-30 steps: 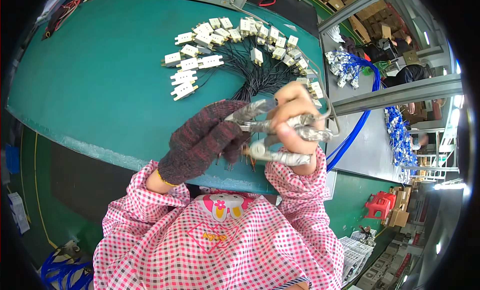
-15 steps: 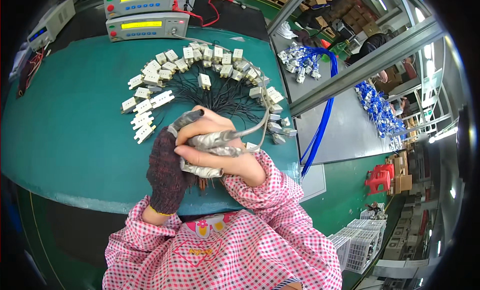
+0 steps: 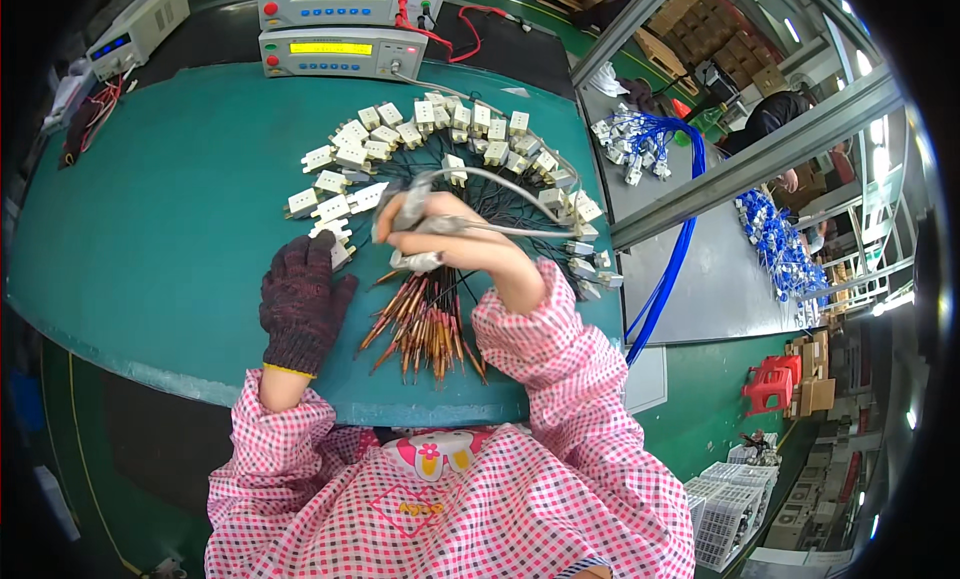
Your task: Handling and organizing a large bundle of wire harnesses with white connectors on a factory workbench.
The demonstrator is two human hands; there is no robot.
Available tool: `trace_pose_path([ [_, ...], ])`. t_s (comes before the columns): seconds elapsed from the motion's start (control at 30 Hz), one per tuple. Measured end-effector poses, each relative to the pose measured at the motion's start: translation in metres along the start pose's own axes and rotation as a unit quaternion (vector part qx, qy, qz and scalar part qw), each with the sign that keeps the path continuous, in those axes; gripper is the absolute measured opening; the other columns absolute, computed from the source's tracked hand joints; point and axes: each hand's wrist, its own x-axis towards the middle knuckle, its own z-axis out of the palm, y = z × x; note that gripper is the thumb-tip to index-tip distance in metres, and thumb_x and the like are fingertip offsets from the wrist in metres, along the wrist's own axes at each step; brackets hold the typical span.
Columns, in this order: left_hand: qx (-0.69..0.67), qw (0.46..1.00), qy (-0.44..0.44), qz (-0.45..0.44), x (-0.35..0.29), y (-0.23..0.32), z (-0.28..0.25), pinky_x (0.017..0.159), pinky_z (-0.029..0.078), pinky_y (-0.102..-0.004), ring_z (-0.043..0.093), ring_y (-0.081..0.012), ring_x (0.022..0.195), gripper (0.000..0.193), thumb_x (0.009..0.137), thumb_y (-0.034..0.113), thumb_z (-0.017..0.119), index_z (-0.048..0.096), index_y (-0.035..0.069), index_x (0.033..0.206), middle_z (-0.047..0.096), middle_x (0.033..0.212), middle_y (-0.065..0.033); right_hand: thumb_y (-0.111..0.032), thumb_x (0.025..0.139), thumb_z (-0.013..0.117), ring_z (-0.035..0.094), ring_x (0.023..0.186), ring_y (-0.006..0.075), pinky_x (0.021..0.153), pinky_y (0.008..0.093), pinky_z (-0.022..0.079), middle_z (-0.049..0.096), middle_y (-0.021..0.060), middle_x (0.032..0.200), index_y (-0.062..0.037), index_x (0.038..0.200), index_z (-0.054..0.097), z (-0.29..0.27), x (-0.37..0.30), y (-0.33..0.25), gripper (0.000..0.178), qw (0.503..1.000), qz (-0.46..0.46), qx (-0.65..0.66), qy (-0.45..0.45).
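A dark knit glove covers my left hand [image 3: 302, 297]. It lies palm down on the green mat, fingers stretched out, the tips at the white connector blocks [image 3: 332, 207] on the arc's left end. My right hand [image 3: 470, 247] is bare and slightly blurred, closed around test probes [image 3: 412, 211] wrapped in grey tape, from which grey cables [image 3: 500, 184] run. These hang over the black wires [image 3: 500, 211] of the bundle. Toward me, the bundle's copper-coloured ends [image 3: 428, 324] fan out below my right hand. Whether the probes touch a connector I cannot tell.
Two stacked testers [image 3: 345, 54] with yellow displays stand at the back, with a red lead [image 3: 463, 41]. A smaller meter [image 3: 140, 34] is far left. Right of a metal frame post [image 3: 740, 159], blue wire bundles [image 3: 672, 249] lie on a grey bench; another person works beyond.
My left hand has parted from my right and moved left, opening flat by the connectors. The copper-coloured ends now show. The right hand still holds the probes; the whole view has shifted.
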Motion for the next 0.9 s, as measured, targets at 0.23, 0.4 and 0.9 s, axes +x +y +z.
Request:
trace_pose_path([
  [0.23, -0.057, 0.997, -0.023, 0.039, 0.027, -0.042, 0.011, 0.083, 0.047, -0.0424, 0.056, -0.0306, 0.101, 0.046, 0.071, 0.023, 0.072, 0.056, 0.012, 0.113, 0.057, 0.11, -0.0113, -0.012, 0.077, 0.061, 0.053, 0.058, 0.0058, 0.051, 0.0207, 0.042, 0.058, 0.0001, 0.07, -0.003, 0.083, 0.061, 0.015, 0.031, 0.044, 0.011, 0.968, 0.18, 0.001, -0.173],
  [0.4, -0.066, 0.992, -0.093, 0.061, 0.064, -0.06, 0.011, 0.084, 0.048, -0.0429, 0.057, -0.0304, 0.103, 0.046, 0.07, 0.022, 0.073, 0.058, 0.017, 0.113, 0.058, 0.112, -0.0089, -0.011, 0.075, 0.06, 0.054, 0.047, 0.0071, 0.043, 0.0206, 0.04, 0.058, 0.0018, 0.063, -0.001, 0.08, 0.061, 0.029, 0.031, 0.062, 0.012, 0.977, 0.099, 0.024, -0.188],
  [0.9, -0.188, 0.976, 0.029, 0.105, 0.05, -0.047, 0.009, 0.081, 0.045, -0.0402, 0.055, -0.0323, 0.095, 0.036, 0.067, 0.014, 0.07, 0.056, 0.006, 0.099, 0.056, 0.1, -0.0135, -0.017, 0.071, 0.063, 0.064, 0.077, 0.0246, 0.066, 0.0339, 0.048, 0.063, 0.0137, 0.08, 0.0018, 0.089, 0.059, 0.038, 0.034, 0.058, 0.026, 0.988, -0.026, -0.147, -0.037],
])
